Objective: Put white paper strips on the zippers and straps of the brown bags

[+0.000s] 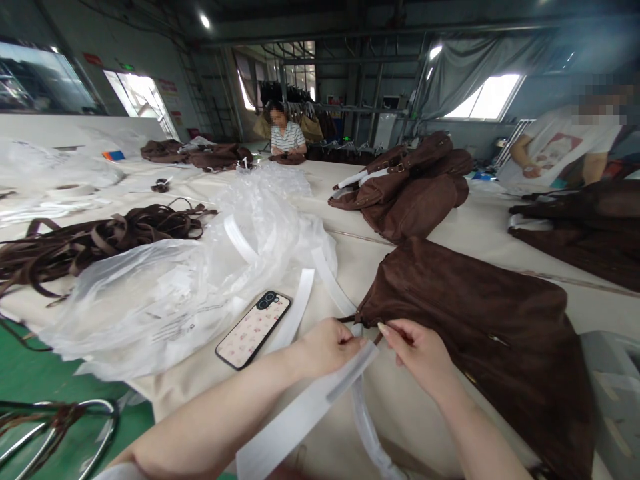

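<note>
My left hand [333,348] is closed on a white strip [305,417], which slants down toward the front edge. Beside it, at the corner of a brown bag [470,313], my right hand [413,343] has its thumb and forefinger near each other; whether something thin lies between them is too small to tell. The bag lies on the cream-covered table. A narrow wrapped white strap [367,427] hangs below the hands. Left of my left hand lies a phone in a floral case [254,329], with another white strip [300,303] next to it.
Clear plastic bags [170,287] and brown straps [115,243] cover the left side. More brown bags [415,193] are piled beyond. One person [287,137] sits at the far side; another [565,147] stands at the right. A grey bin [615,380] is at the right edge.
</note>
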`<state>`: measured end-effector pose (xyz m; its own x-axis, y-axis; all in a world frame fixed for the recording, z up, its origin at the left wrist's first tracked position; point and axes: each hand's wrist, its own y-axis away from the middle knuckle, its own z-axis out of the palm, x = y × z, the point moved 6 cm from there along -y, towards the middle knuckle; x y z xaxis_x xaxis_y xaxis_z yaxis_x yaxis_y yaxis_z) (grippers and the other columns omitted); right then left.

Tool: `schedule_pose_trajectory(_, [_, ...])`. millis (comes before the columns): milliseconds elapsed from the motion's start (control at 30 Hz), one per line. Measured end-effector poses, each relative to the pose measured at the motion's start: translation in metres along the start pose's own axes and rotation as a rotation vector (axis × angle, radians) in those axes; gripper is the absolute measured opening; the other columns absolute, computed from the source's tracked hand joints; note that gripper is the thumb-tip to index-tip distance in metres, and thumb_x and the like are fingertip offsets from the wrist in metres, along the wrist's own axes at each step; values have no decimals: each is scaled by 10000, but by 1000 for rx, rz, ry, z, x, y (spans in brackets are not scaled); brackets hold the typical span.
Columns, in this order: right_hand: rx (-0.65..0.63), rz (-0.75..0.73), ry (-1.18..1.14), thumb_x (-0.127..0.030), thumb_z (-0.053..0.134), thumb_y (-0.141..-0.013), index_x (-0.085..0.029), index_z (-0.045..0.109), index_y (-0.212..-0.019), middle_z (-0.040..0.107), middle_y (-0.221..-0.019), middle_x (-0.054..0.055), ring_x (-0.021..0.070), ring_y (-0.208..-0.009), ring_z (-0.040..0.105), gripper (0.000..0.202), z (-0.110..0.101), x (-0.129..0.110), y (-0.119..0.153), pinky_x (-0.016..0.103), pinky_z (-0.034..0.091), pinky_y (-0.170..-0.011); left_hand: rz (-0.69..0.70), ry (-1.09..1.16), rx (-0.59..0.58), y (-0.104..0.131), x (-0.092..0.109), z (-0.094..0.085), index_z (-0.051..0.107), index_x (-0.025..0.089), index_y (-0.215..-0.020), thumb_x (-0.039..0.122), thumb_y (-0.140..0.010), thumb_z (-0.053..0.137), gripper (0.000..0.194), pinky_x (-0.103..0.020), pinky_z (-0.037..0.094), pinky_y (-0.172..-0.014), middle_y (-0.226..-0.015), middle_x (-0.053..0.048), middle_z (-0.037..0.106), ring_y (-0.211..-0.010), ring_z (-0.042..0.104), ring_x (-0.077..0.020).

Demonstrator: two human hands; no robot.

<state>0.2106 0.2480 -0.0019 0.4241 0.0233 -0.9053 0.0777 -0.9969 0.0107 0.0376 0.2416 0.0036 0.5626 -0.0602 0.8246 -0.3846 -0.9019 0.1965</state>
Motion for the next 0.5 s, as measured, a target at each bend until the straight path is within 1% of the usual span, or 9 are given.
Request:
schedule_pose_trajectory(33, [39, -35, -9, -498, 653, -773, -211, 690, -962, 674, -729, 22, 139, -529, 562, 346, -3, -1, -1, 254, 435, -512, -12, 4, 4, 0, 0, 0, 305, 196, -475, 577, -815, 443, 529, -259, 160, -417, -492, 33, 223, -457, 216, -79])
schedule_pose_trajectory(67, [57, -75, -22, -455, 679, -760, -227, 671, -1059, 688, -809, 29, 157, -606, 599, 376, -5, -2, -2, 265, 464, -561, -17, 10, 17, -1, 0, -1, 311, 196, -478, 576, -815, 439, 525, -258, 161, -417, -495, 33, 228, -461, 217, -80])
schedule_pose_trajectory(100, [55, -114, -31, -416, 690, -756, -239, 662, -1099, 694, -858, 34, 175, -678, 624, 387, -4, -5, -2, 277, 483, -608, -17, 16, 37, -1, 0, -3, 313, 195, -480, 578, -815, 436, 523, -257, 162, -419, -497, 33, 232, -467, 217, -80])
schedule_pose_trajectory(167, [9, -169, -26, -361, 683, -768, -248, 692, -1058, 706, -908, 45, 205, -788, 646, 312, 3, -9, 0, 298, 501, -671, -13, 26, 89, -1, 3, -8, 309, 195, -481, 588, -813, 431, 529, -255, 162, -425, -498, 34, 233, -480, 219, -81])
schedule_pose_trajectory(233, [-93, -199, -21, -339, 649, -796, -257, 721, -1003, 714, -956, 54, 228, -860, 648, 234, 13, -14, 4, 309, 508, -687, -11, 27, 114, -1, 5, -13, 308, 194, -479, 604, -805, 435, 539, -251, 163, -432, -496, 37, 227, -491, 221, -81])
schedule_pose_trajectory(300, [-213, -207, -36, -327, 607, -825, -267, 725, -1004, 712, -989, 54, 239, -900, 644, 223, 23, -16, 7, 309, 509, -682, -19, 16, 94, 0, 6, -14, 320, 191, -475, 612, -799, 438, 545, -249, 167, -438, -494, 39, 227, -492, 223, -81])
schedule_pose_trajectory(333, [-244, -200, -47, -322, 593, -833, -267, 721, -1015, 713, -978, 53, 237, -892, 646, 230, 24, -15, 8, 308, 507, -678, -23, 8, 81, 0, 6, -14, 327, 190, -474, 612, -799, 436, 544, -250, 170, -441, -492, 40, 230, -489, 225, -81])
schedule_pose_trajectory(400, [-211, -169, -70, -314, 586, -834, -257, 695, -1066, 712, -910, 48, 219, -815, 650, 263, 21, -13, 6, 307, 503, -669, -33, -13, 80, 0, 4, -14, 326, 191, -470, 600, -802, 433, 539, -255, 171, -448, -486, 40, 235, -479, 225, -80])
schedule_pose_trajectory(500, [-58, -147, -68, -293, 591, -818, -246, 654, -1118, 693, -871, 34, 187, -735, 633, 310, 10, -9, 2, 305, 497, -676, -43, -31, 119, -3, -1, -14, 315, 195, -472, 573, -800, 452, 518, -264, 162, -453, -473, 41, 243, -469, 226, -81])
